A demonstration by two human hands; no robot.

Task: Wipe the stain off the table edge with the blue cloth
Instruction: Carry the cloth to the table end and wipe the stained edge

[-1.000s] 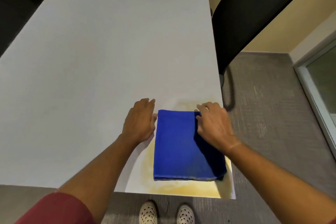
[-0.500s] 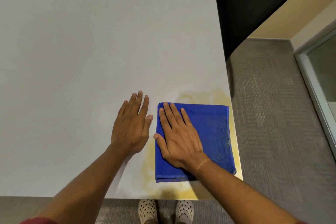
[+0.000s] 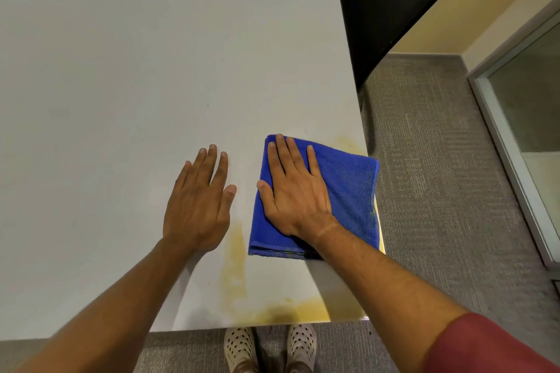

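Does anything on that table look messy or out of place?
Yes. A yellow stain smears the white table at its near right corner, running beside the blue cloth and along the front edge. The right hand presses the cloth flat; its far corner overhangs the table's side edge.

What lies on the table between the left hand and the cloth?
In the head view, only table with a yellow stain streak separates left hand from cloth.
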